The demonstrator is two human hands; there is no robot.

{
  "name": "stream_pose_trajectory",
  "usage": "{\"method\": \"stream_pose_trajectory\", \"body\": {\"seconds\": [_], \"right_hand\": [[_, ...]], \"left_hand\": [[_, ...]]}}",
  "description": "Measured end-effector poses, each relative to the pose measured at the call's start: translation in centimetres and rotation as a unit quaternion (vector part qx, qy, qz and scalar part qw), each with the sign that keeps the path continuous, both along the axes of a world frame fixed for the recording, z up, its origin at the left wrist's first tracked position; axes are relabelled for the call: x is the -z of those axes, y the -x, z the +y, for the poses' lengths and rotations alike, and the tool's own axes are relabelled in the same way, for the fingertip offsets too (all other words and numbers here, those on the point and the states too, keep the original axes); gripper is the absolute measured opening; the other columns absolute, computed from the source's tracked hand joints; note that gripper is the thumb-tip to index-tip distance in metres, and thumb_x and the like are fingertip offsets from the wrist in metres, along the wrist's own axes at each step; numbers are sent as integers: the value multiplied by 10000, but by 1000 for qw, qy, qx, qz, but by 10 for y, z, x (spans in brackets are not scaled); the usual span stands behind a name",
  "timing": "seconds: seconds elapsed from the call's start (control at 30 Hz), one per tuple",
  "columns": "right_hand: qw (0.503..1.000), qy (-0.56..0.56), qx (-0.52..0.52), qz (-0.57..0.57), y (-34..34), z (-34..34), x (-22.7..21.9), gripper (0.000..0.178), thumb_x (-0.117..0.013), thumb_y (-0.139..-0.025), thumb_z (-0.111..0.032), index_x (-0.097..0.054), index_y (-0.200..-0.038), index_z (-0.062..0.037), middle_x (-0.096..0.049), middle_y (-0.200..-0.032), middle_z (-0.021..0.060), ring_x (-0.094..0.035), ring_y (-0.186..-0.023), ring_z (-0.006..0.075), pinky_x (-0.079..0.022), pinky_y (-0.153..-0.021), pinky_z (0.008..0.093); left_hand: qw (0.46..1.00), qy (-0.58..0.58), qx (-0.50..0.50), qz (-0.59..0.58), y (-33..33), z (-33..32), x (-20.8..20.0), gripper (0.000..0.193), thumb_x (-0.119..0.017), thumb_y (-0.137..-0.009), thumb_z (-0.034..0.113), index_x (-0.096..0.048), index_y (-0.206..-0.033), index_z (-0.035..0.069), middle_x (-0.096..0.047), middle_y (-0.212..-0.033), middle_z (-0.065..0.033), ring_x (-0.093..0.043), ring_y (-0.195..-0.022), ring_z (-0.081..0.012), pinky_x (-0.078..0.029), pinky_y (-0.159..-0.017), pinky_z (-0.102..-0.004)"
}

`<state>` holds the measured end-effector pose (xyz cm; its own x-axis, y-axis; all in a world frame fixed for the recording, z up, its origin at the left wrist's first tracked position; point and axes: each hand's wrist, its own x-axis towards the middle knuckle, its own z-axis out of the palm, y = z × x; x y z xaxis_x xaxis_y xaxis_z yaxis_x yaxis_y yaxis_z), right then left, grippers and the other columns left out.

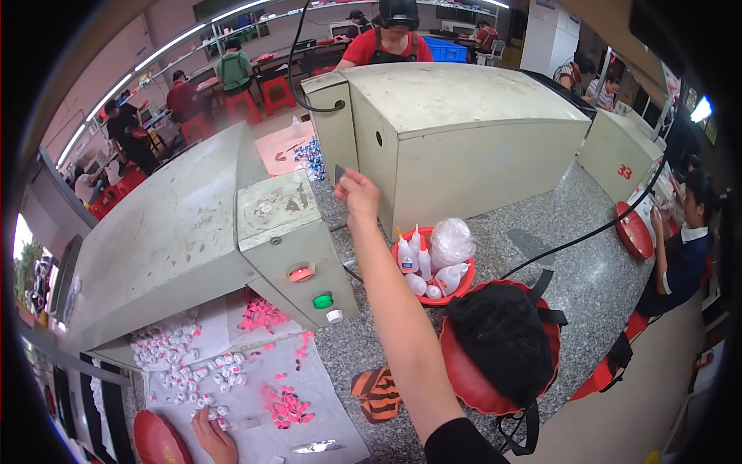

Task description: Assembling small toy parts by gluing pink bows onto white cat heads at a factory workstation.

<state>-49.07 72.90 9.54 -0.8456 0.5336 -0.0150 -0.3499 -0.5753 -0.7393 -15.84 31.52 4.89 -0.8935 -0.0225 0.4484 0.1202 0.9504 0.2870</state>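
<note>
My right arm reaches forward across the granite-patterned table, between two grey-beige metal machine housings. A small, flat, dark grey piece [339, 175] is pinched between the fingers of my right hand [360, 197], close to the far housing's corner. Low on the left, my left hand [214, 438] rests on a white sheet [325, 402], its fingers extended beside small white pieces [185, 379] with pink marks. A loose group of small pink pieces [286, 407] lies to its right. Near the sheet's front edge is a shiny, silvery flat strip [317, 446].
The near machine [170, 224] has red, green and white buttons. A red basket [469, 288] holds white squeeze bottles; a black cloth bag [502, 332] lies in a red tray [456, 359]. Another red tray [158, 441] stands front left. A cable crosses the right side. Several people work around.
</note>
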Motion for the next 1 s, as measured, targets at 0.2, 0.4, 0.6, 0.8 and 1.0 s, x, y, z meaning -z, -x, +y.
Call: {"method": "stream_pose_trajectory", "body": {"seconds": [0.2, 0.4, 0.6, 0.8, 1.0], "right_hand": [[977, 71, -73, 186, -75, 2, -61, 276, -576, -783, -15, -523, -1051, 25, -579, -820, 61, -572, -674, 119, -508, -596, 213], [984, 11, -57, 170, -144, 13, -81, 276, -581, -783, -18, -532, -1051, 23, -585, -832, 63, -575, -692, 121, -508, -606, 229], [982, -183, -5, 44, -212, 28, -75, 281, -594, -771, -25, -551, -1045, 16, -599, -800, 60, -569, -656, 108, -486, -600, 216], [976, -204, -16, -67, -294, 10, -60, 295, -533, -787, -19, -544, -1081, 2, -591, -795, 58, -582, -655, 127, -498, -580, 233], [988, -68, -90, -106, -321, -9, -6, 335, -397, -782, 24, -522, -1091, 54, -572, -826, 80, -594, -683, 174, -519, -608, 281]], "left_hand": [[999, 20, 19, 30, -2, -4, -3, 291, -419, -820, 6, -466, -1106, -23, -480, -984, -210, -454, -925, -358, -357, -810, -410], [998, 2, 50, 34, 0, -16, 18, 281, -453, -808, 15, -490, -1084, -22, -511, -984, -199, -471, -916, -350, -350, -831, -401], [995, -42, 61, 61, -8, -26, 0, 305, -542, -757, 20, -506, -1060, -1, -558, -969, -149, -502, -912, -330, -335, -876, -411], [973, -225, 47, 22, -12, -30, -12, 287, -577, -735, -3, -530, -1019, 4, -587, -915, -92, -554, -800, -184, -418, -773, -292], [841, -536, 49, -45, -34, -22, -17, 323, -559, -775, -17, -506, -1094, -20, -567, -921, -38, -541, -771, -86, -429, -726, -212]]}}
